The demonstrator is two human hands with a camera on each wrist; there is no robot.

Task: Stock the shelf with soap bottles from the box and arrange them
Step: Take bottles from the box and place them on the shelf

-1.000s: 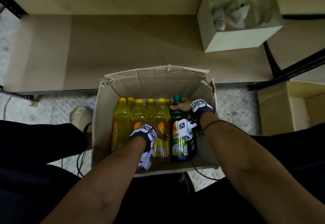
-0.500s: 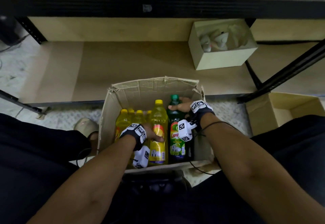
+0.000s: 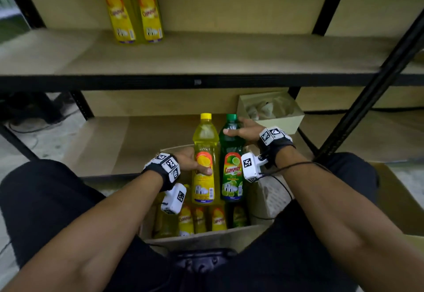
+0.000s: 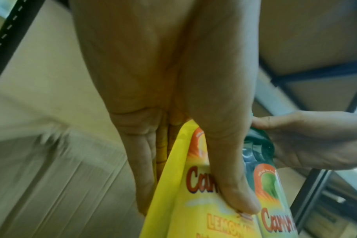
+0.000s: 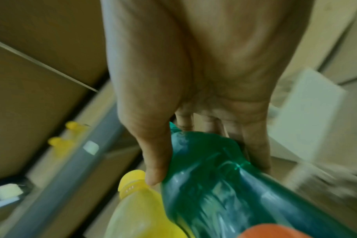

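Observation:
My left hand (image 3: 192,164) grips a yellow soap bottle (image 3: 204,154) round its label, thumb across the front (image 4: 232,185). My right hand (image 3: 243,129) grips a green soap bottle (image 3: 231,161) at its shoulder below the cap (image 5: 204,161). Both bottles are upright, side by side, raised above the cardboard box (image 3: 206,237). Several more yellow bottles (image 3: 199,219) and a green one (image 3: 239,217) stand in the box. Two yellow bottles (image 3: 134,12) stand on the upper shelf (image 3: 206,57) at the back left.
A small open carton (image 3: 270,112) with white items sits on the lower shelf (image 3: 142,140), right behind my right hand. A black diagonal shelf brace (image 3: 376,73) runs at the right. Another open cardboard box (image 3: 399,200) is on the floor at right.
Both hands have lifted their bottles up out of the box. The head view has tilted up, bringing the upper shelf with two yellow bottles into sight.

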